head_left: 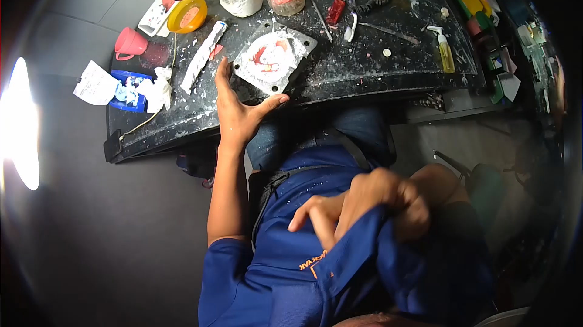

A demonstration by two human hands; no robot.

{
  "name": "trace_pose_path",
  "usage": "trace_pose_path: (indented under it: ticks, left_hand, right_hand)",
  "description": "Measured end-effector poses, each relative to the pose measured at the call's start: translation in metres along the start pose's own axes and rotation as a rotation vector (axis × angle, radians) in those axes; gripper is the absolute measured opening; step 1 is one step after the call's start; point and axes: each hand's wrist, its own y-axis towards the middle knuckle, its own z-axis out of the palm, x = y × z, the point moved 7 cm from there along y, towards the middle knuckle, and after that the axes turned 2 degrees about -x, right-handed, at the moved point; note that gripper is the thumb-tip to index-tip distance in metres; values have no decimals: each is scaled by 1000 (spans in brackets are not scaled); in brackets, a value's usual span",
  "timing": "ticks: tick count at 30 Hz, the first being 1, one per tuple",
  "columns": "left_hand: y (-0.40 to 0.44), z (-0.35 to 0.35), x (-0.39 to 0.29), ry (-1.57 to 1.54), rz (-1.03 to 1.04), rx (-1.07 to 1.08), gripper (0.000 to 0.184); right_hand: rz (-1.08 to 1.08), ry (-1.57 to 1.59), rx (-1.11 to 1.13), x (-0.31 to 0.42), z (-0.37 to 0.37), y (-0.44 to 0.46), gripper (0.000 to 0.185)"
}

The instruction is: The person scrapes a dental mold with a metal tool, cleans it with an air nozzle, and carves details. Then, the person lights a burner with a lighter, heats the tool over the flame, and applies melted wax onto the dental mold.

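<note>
Head view. A dark desk (370, 75), flecked with white, carries a metal plate (307, 42) close to the middle of its near edge. Holes mark the plate's corners; on it sits a round white mass (283, 67) with red patches. The left hand (240, 111) has a wide grip, its forefinger beside the plate's left corner and its thumb just beside the near corner; whether either touches the metal cannot be told. The right hand (367, 202) is raised before the blue shirt (279, 290), well apart from the desk; blur and folded cloth leave its grip undetermined. Left of the plate lies a white roll (203, 60); an orange bowl (173, 18) is nearer the far left corner, and a pump bottle (446, 54) near the right edge. Sound handling, in judgement, keeps fingers on bare metal, clear of the white mass, and the plate level, inside the near edge.
</note>
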Motion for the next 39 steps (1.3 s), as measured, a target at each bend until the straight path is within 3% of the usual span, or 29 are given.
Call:
trace_pose_path:
  ticks: [1,3,4,6,7,11,12,13,15,16,19,20,28,29,31,32,34,35,36,37,39]
  left_hand:
    - [-1,0,0,-6,-8,7,129]
    - [2,0,-3,-14,-18,15,130]
    - [1,0,-2,-21,-40,31,130]
    - [3,0,0,-20,-21,28,131]
    - [2,0,0,-19,-6,32,131]
    - [0,0,4,-78,-22,16,133]
    - [0,0,5,-28,-13,23,134]
    - [1,0,4,-31,-28,22,136]
    - [2,0,2,-44,-58,35,138]
    - [0,0,2,-19,-46,27,140]
    - [1,0,1,-49,-67,35,140]
    - [1,0,1,-32,-52,33,141]
    - [0,0,6,-46,-28,-2,137]
    - [1,1,3,-44,-20,-9,137]
    - [1,1,0,-49,-41,16,140]
    - [0,1,0,-43,-18,8,140]
    - [2,-1,-3,-23,-34,13,140]
    - [0,-1,-1,-24,-43,19,140]
    - [-1,0,1,-30,-42,14,140]
    - [0,1,3,-41,-35,6,140]
    - [0,2,6,-82,-33,2,139]
  right_hand:
    - [-62,30,-228,3,2,1,43]
    - [105,252,-564,-4,9,-7,47]
    - [109,252,-563,4,25,-2,47]
    - [278,658,-851,-8,40,-4,43]
    - [295,675,-859,-19,39,-2,43]
    - [-678,571,-106,-20,41,24,48]
    - [-553,500,-22,-26,40,21,47]
    - [-642,711,-84,-30,47,29,44]
    - [-354,620,-98,-27,34,17,40]
    - [-44,570,39,-15,29,28,40]
    - [56,344,138,-5,12,28,40]
    - [83,433,60,-8,13,27,39]
    - [-193,742,-159,-9,30,39,39]
    - [-370,460,-49,-24,24,25,39]
    - [3,266,238,-6,8,37,43]
    - [0,250,249,-7,13,32,43]
    - [-147,629,-55,-13,7,22,55]
    - [-147,636,-64,-12,5,19,55]
    - [-91,562,33,-8,9,21,36]
    - [-34,480,130,-6,15,20,37]
    - [-93,521,89,-13,21,12,35]
